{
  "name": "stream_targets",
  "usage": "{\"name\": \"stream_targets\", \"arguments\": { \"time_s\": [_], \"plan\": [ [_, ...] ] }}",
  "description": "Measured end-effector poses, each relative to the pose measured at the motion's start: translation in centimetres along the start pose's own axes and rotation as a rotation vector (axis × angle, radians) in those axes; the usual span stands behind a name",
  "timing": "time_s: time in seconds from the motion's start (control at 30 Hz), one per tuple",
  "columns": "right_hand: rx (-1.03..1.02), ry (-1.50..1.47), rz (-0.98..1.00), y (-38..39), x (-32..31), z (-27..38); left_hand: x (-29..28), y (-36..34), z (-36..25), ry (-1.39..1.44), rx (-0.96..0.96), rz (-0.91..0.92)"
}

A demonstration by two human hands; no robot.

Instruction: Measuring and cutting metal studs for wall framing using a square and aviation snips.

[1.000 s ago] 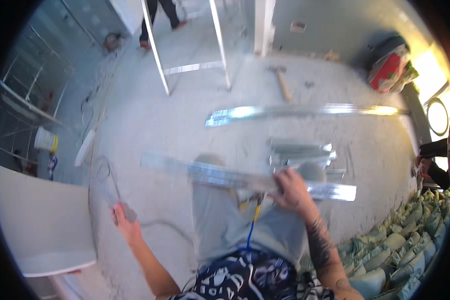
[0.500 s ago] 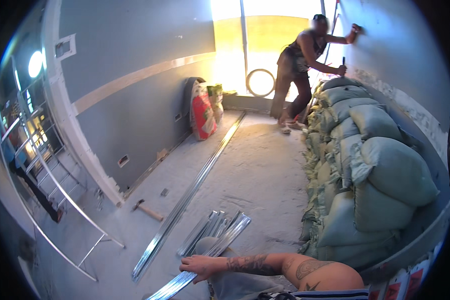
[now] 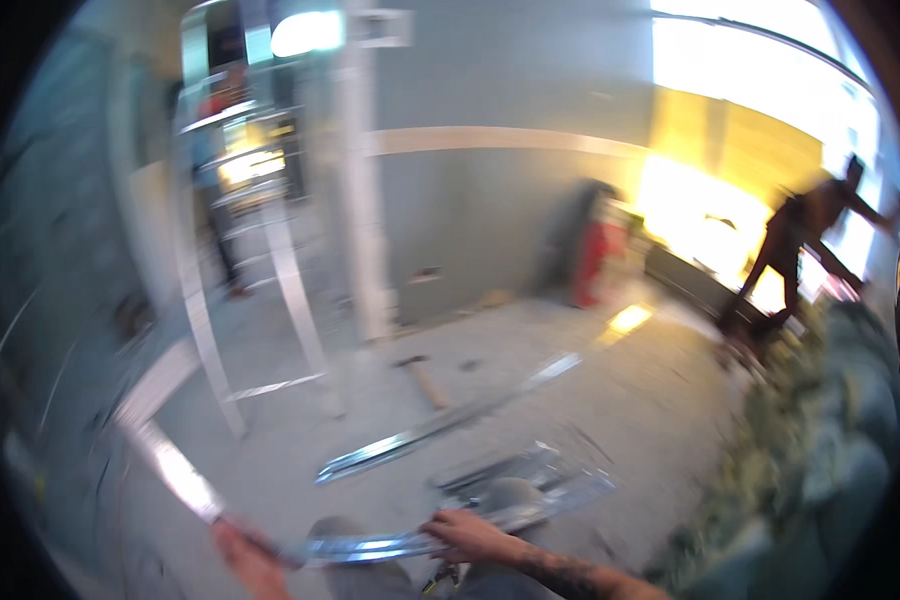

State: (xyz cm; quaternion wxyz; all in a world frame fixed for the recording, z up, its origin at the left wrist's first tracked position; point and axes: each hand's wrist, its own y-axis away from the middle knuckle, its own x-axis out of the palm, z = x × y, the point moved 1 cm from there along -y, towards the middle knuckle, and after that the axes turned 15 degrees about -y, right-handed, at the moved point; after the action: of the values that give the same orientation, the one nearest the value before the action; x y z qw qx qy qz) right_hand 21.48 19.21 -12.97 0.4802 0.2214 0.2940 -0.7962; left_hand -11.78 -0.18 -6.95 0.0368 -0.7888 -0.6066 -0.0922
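My right hand (image 3: 460,532) grips a shiny metal channel (image 3: 370,548) lying across my grey-clad knees. My left hand (image 3: 250,555), smeared by motion, is closed near the channel's left end; what it holds is unclear. A pale, bent strip (image 3: 165,455) runs up and left from that hand, too blurred to identify. Short metal channels (image 3: 490,462) lie just beyond my knees, and a long channel (image 3: 390,450) crosses the floor ahead. Behind it lies a hammer (image 3: 425,385). A yellow-handled tool (image 3: 435,580) shows partly between my legs.
An aluminium ladder (image 3: 295,280) stands front left, a person (image 3: 230,240) behind it. Another person (image 3: 800,225) leans at the bright window, right. Stacked sandbags (image 3: 810,440) line the right side. A red sack (image 3: 595,255) leans by the grey wall (image 3: 490,210).
The view swung right, then partway back left. The person at the window still leans toward the wall. My right hand still grips the channel; my left hand has come back into view.
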Motion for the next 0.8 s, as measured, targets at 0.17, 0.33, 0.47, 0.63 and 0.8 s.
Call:
{"name": "stream_targets", "arguments": {
  "time_s": [0.17, 0.33, 0.47, 0.63, 0.8],
  "plan": [
    [0.030, 0.075, -0.081, -1.3, -2.2, 0.5, 2.9, 4.5, -4.5, 0.043, 0.398, 0.068],
    [0.097, 0.060, -0.053, -2.0, -1.5, 0.0, 1.6, 6.0, -4.8, 0.041, 0.416, 0.231],
    [0.028, 0.037, 0.004, -1.8, -1.3, 0.0, 1.6, 7.4, -4.0, 0.009, 0.262, 0.223],
    [0.065, 0.025, -0.007, -0.9, -0.9, 1.2, 1.8, 8.9, -2.4, -0.037, 0.180, 0.228],
    [0.153, 0.013, 0.027, -0.3, -0.5, 0.9, 2.5, 9.1, -4.9, -0.277, -0.020, 0.141]
  ]
}}
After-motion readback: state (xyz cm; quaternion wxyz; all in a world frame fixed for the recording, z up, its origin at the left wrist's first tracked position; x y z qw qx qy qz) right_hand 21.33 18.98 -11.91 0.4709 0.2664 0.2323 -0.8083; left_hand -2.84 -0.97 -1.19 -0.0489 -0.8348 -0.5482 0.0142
